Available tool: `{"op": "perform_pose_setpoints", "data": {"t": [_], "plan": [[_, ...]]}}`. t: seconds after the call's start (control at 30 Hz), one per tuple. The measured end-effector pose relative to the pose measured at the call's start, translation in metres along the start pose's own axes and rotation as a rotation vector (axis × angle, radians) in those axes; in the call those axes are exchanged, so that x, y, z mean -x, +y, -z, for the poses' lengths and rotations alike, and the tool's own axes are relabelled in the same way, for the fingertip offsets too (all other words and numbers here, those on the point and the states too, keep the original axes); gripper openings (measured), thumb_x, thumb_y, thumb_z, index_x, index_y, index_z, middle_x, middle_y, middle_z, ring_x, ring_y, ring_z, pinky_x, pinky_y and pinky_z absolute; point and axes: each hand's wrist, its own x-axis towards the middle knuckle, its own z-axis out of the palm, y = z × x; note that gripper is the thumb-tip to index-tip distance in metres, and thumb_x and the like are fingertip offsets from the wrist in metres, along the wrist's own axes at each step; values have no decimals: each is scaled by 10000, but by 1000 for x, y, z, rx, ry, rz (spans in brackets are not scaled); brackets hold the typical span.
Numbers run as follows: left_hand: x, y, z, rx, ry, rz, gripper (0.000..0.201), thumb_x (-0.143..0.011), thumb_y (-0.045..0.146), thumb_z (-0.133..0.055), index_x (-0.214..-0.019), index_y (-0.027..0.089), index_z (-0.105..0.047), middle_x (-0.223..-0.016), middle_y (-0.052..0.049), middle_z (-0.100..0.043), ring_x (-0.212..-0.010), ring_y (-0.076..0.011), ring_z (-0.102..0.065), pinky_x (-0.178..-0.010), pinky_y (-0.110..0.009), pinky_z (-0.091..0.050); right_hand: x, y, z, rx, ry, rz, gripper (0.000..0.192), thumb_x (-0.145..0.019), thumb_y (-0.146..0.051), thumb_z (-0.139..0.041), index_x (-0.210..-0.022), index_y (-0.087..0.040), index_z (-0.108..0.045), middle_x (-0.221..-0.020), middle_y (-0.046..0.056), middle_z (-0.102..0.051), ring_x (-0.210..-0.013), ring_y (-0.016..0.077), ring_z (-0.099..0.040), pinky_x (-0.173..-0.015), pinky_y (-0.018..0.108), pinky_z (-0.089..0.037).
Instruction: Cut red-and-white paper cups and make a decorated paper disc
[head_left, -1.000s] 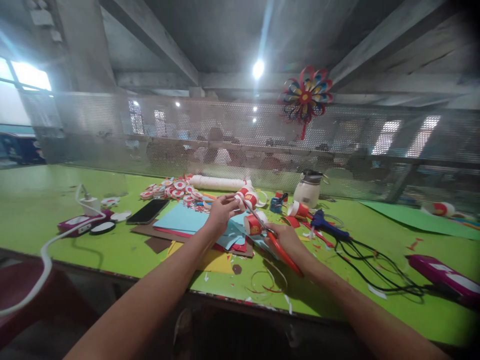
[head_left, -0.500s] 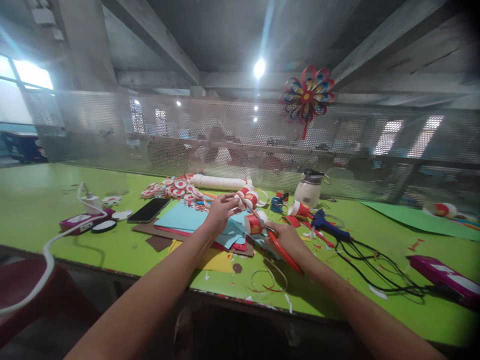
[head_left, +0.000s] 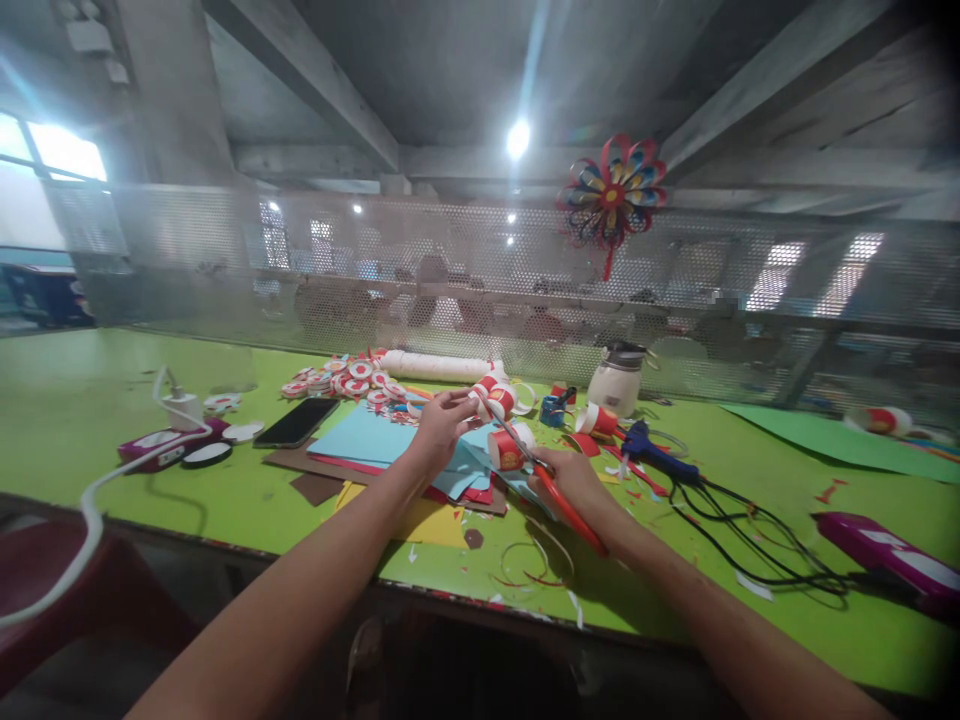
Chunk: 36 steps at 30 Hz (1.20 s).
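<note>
**Scissors at the paper cup**

Left hand (head_left: 439,432) up over the green surface (head_left: 112,420), its grip pinching a red-and-white paper cup (head_left: 496,396) at the fingertips. Right hand (head_left: 571,482) has its grip wrapped through the orange-handled scissors (head_left: 551,490), blades running up from that grip to the cup's edge. Just beneath the blades sits another red cup (head_left: 507,450); coloured paper sheets (head_left: 375,440) lie below the left grip. A blue glue gun (head_left: 652,448) rests beyond the right grip.
</note>
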Motion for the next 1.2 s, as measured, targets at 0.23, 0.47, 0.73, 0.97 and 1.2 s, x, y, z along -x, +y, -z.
{"op": "perform_pose_setpoints", "data": {"t": [0.23,0.47,0.73,0.97,1.2], "plan": [[-1,1,0,-3,8,9,300,-588,237,-796,-817,120,-641,-853,-75,-655,-763,-177,-621,-754,-352,-474,0,-6,3,18,4,-19,367,-659,-187,-527,-955,-160,-743,-639,50,-687,-561,171,-564,-562,244,-388],[0,-1,-2,-13,8,7,324,-567,241,-807,-823,109,-659,-873,-96,-676,-784,-196,-632,-769,-365,-463,-3,0,2,16,-19,-23,378,-659,-189,-531,-975,-187,-738,-672,50,-702,-567,170,-569,-545,233,-382],[-1,-2,-2,-27,7,10,317,-574,243,-804,-822,100,-668,-869,-104,-678,-785,-197,-629,-763,-365,-472,-1,-4,3,-12,-10,-26,340,-654,-194,-524,-910,-161,-745,-633,45,-679,-569,178,-575,-546,243,-381],[-1,-1,-2,-25,17,12,310,-563,254,-808,-795,102,-668,-845,-101,-676,-781,-200,-626,-759,-369,-472,3,-9,6,-50,8,14,329,-669,-181,-498,-885,-156,-745,-634,25,-674,-585,168,-579,-562,232,-396],[1,0,-4,-16,18,13,307,-566,238,-801,-798,105,-652,-839,-92,-678,-779,-198,-630,-770,-370,-471,3,-9,5,-42,10,2,356,-651,-148,-503,-907,-147,-751,-614,21,-669,-579,172,-582,-567,236,-393]]}}
